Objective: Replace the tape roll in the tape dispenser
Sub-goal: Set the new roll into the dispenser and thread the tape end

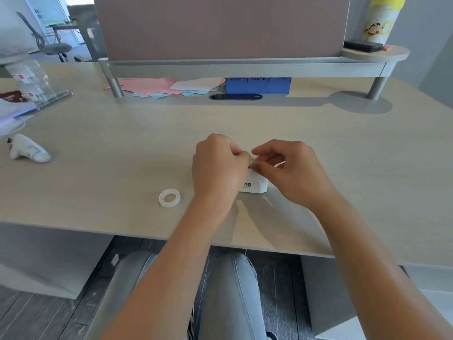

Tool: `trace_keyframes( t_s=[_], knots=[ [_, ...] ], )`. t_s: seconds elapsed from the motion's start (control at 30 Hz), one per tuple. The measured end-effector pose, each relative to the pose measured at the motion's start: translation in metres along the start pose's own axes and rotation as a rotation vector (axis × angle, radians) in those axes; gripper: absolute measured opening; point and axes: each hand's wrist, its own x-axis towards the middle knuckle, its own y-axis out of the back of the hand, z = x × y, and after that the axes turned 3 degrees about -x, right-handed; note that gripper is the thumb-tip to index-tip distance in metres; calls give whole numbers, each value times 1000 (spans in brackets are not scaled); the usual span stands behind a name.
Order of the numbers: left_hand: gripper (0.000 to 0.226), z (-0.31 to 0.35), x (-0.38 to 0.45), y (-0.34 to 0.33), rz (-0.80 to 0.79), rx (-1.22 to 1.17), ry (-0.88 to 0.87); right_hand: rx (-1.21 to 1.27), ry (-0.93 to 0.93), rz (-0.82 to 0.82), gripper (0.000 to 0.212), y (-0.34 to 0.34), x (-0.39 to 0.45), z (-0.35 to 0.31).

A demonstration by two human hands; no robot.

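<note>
A small white tape dispenser (255,184) with black lettering stands on the desk, mostly hidden behind my hands. My left hand (217,165) is closed over its left and top side. My right hand (289,168) pinches at its top with thumb and fingertips. Whether a roll sits inside it is hidden. A white tape ring (169,197) lies flat on the desk to the left of the dispenser, apart from both hands.
A white crumpled object (28,150) lies at far left. Pink and blue papers (157,87) and a blue box (257,85) sit under the raised shelf (245,67) at the back. A clear stand (36,82) is back left. The desk's front edge (147,235) runs near my forearms.
</note>
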Motion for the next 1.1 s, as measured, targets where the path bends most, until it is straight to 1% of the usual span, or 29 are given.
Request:
trace_keyframes(
  t_s=[0.1,0.23,0.37,0.5,0.6,0.73,0.83,0.97,1.1],
  knots=[
    [14,0,6,2,-27,14,10,-72,-2,-13,32,-3,3,-7],
    [16,0,16,8,-95,-13,26,-233,-12,-34,44,-8,8,-18],
    [21,-8,27,22,-102,-93,63,-344,-13,-75,40,-10,10,-30],
    [13,-21,35,34,-131,-199,124,-424,-37,-68,34,-14,10,-38],
    [5,-31,38,37,-182,-283,151,-466,-86,-70,35,-17,9,-45],
    [15,-42,41,38,-205,-407,207,-523,-113,-66,41,-20,8,-51],
    [12,-54,43,36,-185,-485,229,-565,-124,-84,46,-24,8,-55],
    [14,-69,43,34,-161,-533,237,-599,-161,-94,45,-29,8,-59],
    [18,-75,47,38,-125,-686,303,-622,-193,-105,44,-29,7,-62]
  ],
)
